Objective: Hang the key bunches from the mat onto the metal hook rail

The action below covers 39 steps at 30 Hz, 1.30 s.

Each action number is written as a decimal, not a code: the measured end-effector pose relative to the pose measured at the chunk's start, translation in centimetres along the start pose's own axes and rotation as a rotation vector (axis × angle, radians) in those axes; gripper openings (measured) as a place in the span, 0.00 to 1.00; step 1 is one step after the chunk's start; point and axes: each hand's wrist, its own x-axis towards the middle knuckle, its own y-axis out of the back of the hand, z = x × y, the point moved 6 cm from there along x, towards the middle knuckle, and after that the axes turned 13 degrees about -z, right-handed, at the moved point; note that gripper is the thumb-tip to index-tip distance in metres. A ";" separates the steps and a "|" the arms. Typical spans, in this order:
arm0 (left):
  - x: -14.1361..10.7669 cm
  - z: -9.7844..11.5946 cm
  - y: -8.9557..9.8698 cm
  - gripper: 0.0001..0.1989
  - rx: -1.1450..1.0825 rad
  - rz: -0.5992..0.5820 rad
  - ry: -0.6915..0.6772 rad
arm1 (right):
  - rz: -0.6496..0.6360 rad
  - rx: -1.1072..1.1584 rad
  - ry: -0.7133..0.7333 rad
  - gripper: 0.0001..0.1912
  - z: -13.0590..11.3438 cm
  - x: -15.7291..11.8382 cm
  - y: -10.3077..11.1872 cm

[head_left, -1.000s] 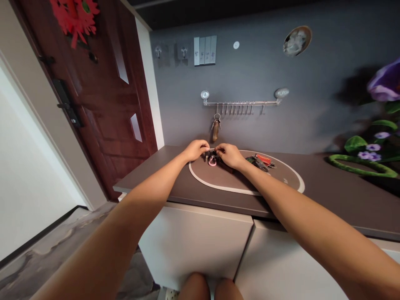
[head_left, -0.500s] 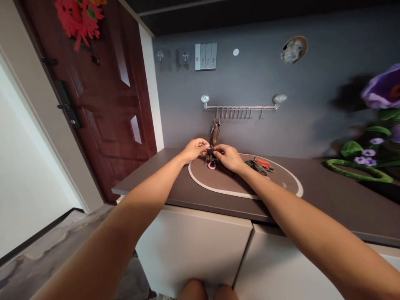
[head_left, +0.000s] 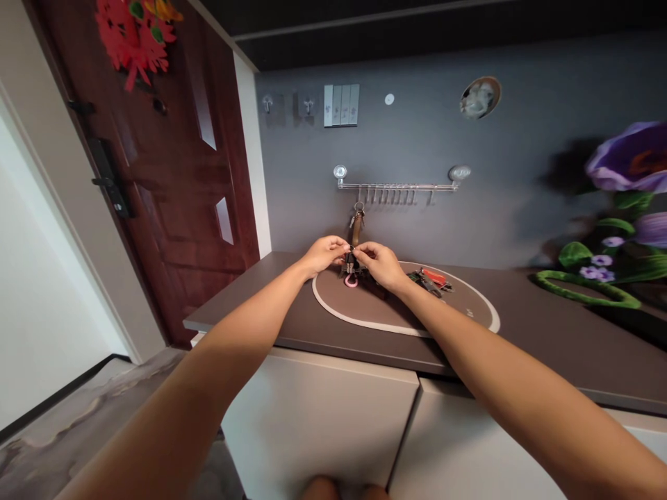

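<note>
My left hand [head_left: 327, 254] and my right hand [head_left: 381, 264] meet over the brown oval mat [head_left: 375, 311], fingertips pinched together on the top of a bunch of keys [head_left: 351, 264]. The bunch dangles between them, with a pink ring [head_left: 351, 280] at its lower end. My fingers partly hide the point they grip. Just behind, another key set with a brown fob [head_left: 358, 228] hangs from the clear hook rail [head_left: 399, 187] on the wall. To the right of my right hand, more keys with a red piece [head_left: 433, 278] lie on the mat.
The mat lies on a dark countertop [head_left: 521, 340] above white cabinet doors [head_left: 323, 410]. Purple artificial flowers [head_left: 628, 163] stand at the right. A switch panel [head_left: 341, 105] is on the grey wall. At the left is a dark red door [head_left: 182, 208] with a handle.
The camera view has tilted slightly, so the scene sits a little lower. Both hands still pinch the bunch of keys in the same place, with only small finger movement.
</note>
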 end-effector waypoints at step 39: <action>-0.1 0.6 -0.6 0.09 0.961 0.041 -0.023 | 0.353 0.154 -0.104 0.15 1.9 4.2 5.3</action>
